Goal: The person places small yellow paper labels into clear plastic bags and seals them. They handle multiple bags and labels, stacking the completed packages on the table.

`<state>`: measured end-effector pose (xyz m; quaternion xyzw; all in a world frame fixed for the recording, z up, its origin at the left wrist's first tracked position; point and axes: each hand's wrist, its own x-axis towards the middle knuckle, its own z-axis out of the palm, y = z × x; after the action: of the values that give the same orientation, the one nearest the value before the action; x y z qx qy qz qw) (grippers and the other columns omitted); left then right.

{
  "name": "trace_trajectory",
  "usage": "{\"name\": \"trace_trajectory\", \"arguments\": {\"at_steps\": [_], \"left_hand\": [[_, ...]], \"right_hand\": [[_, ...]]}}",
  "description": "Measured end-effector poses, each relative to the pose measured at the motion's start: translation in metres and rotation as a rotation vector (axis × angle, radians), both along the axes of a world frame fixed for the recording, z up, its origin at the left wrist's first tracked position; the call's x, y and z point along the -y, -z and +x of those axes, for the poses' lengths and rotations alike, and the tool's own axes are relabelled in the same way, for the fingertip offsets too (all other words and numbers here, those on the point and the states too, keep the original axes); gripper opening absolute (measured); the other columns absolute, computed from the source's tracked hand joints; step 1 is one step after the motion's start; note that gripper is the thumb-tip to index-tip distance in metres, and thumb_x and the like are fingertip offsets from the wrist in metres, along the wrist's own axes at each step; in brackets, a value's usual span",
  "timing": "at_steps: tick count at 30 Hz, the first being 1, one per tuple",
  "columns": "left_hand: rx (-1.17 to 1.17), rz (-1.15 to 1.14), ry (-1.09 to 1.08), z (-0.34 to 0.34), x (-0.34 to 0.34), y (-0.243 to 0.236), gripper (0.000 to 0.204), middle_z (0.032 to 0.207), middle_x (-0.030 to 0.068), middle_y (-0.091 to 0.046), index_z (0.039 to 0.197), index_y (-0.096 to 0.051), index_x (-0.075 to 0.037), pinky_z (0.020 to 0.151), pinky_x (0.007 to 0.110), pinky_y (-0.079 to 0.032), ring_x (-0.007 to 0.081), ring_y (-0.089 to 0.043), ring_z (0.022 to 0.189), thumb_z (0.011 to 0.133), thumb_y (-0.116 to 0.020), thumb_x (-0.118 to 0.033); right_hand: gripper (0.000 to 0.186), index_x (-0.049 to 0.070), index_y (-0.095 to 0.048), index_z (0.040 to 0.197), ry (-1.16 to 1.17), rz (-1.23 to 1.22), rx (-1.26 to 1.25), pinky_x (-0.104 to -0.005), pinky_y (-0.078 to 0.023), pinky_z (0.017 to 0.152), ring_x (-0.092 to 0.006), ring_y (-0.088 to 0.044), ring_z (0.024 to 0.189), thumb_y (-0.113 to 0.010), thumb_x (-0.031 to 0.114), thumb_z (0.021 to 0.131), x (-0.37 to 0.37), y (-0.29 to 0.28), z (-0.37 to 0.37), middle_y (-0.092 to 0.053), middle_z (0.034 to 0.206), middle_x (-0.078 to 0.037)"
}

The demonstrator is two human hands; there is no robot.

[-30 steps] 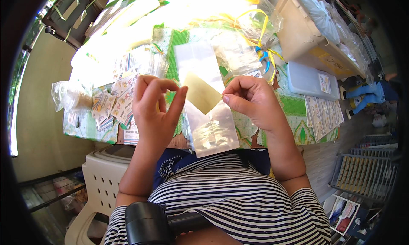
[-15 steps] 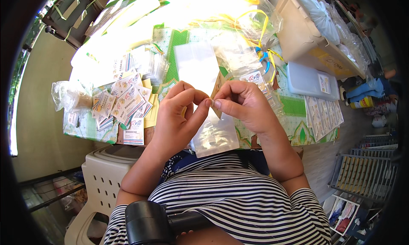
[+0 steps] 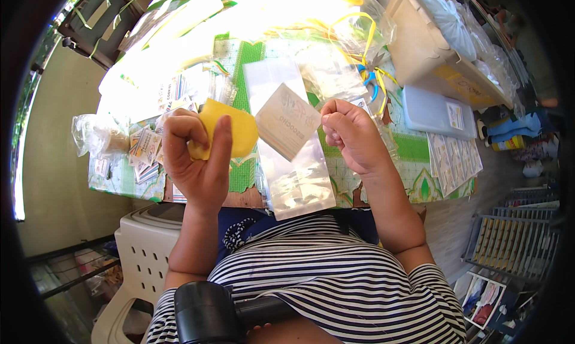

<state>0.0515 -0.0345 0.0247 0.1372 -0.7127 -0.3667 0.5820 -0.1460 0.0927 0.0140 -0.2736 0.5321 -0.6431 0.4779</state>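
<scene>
My left hand (image 3: 200, 155) pinches a piece of yellow backing paper (image 3: 244, 134) between thumb and fingers. At its right corner a square sticker label (image 3: 290, 121) is gripped by my right hand (image 3: 354, 134); its print shows through from behind. The label is tilted like a diamond and seems apart from the paper. Beneath both lies a stack of long clear plastic bags (image 3: 297, 194), running away from me across the table edge. To the left, near my left hand, rests a pile of printed labels (image 3: 145, 145), partly hidden by that hand.
A crumpled clear bag (image 3: 90, 134) sits at the table's left. Blue-handled scissors (image 3: 374, 85) and yellow ribbon (image 3: 372, 29) lie beyond my right hand. On the right stand a beige bin (image 3: 443, 50) and a bluish plastic container (image 3: 428, 113), with label sheets (image 3: 453, 161) in front.
My hands have moved apart. The sticker label now hangs from my right hand with its back showing, and the yellow backing paper is in my left hand.
</scene>
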Motion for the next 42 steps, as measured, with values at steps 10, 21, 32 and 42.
{"name": "trace_trajectory", "arguments": {"at_steps": [10,21,32,42], "left_hand": [[0.402,0.033,0.113,-0.005,-0.018,-0.008,0.019,0.099,0.0063,-0.050,0.093,-0.070,-0.005,0.052,0.020,-0.038,0.0051,-0.047,0.056,0.076,-0.079,-0.003],[0.386,0.371,0.087,-0.013,-0.023,0.015,0.009,0.089,0.0012,-0.048,0.082,-0.069,0.001,0.063,0.019,-0.035,0.0044,-0.043,0.067,0.083,-0.076,-0.005],[0.728,0.358,-0.005,-0.004,-0.024,0.042,0.016,0.084,0.0084,-0.049,0.077,-0.069,0.002,0.070,0.031,-0.043,0.0206,-0.051,0.080,0.077,-0.078,-0.011],[0.854,0.261,-0.023,-0.004,-0.021,0.050,0.023,0.092,0.0111,-0.050,0.091,-0.069,0.000,0.073,0.035,-0.046,0.0258,-0.054,0.083,0.077,-0.078,-0.017]], "right_hand": [[0.007,0.006,-0.060,0.088,-0.010,-0.087,0.203,-0.0193,-0.031,0.052,-0.0024,-0.036,0.056,-0.060,0.013,0.091,0.005,-0.019,0.017,-0.045,0.066,0.007],[0.038,0.002,-0.064,0.094,0.116,0.135,-0.916,-0.0242,-0.042,0.077,-0.0119,-0.047,0.083,-0.069,0.039,0.090,0.004,0.000,0.008,-0.048,0.094,-0.004],[0.029,0.003,-0.068,0.074,-0.100,0.220,-1.041,-0.0323,-0.043,0.084,-0.0220,-0.050,0.094,-0.084,0.028,0.074,0.002,0.026,0.002,-0.048,0.096,-0.008],[0.034,0.005,-0.063,0.072,-0.034,0.276,-1.300,-0.0342,-0.044,0.081,-0.0245,-0.052,0.090,-0.085,0.030,0.070,0.001,0.025,0.011,-0.049,0.089,-0.009]]}}
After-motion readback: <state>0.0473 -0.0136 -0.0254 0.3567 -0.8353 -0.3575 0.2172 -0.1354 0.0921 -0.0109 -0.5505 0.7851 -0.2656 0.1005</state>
